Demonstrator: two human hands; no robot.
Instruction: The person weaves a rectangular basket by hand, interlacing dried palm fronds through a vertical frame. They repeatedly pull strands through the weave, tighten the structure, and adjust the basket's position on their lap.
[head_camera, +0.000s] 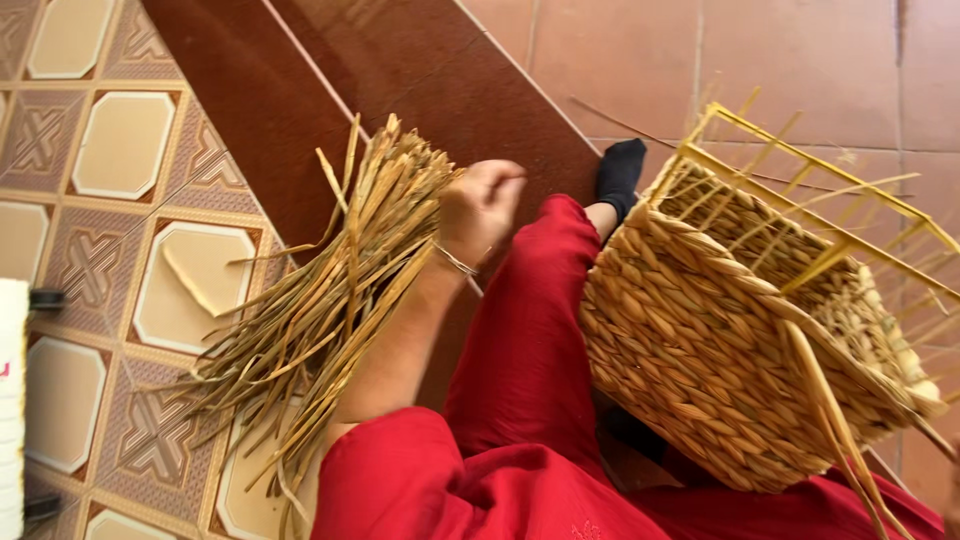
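Dried straw bundle lies fanned across the patterned floor tiles, filling the 9 o'clock half of the head view, its upper ends gathered near the centre and its loose ends splaying toward 7 o'clock. One hand, seen just above centre, is curled into a narrow fist right beside the upper ends of the strands; whether any strand is pinched inside cannot be told, and which hand it is cannot be told either. A thin metal bangle circles its wrist. The forearm runs down toward 6 o'clock into a red sleeve. The other hand is out of view. At 3 o'clock a half-woven straw basket rests tilted against the person's red-trousered leg, built on a yellow wire frame whose upper bars stand bare, with loose stakes sticking out past the rim. A foot in a black sock shows at 1 o'clock, on plain terracotta tiles. A dark brown band of floor runs diagonally from 12 o'clock.
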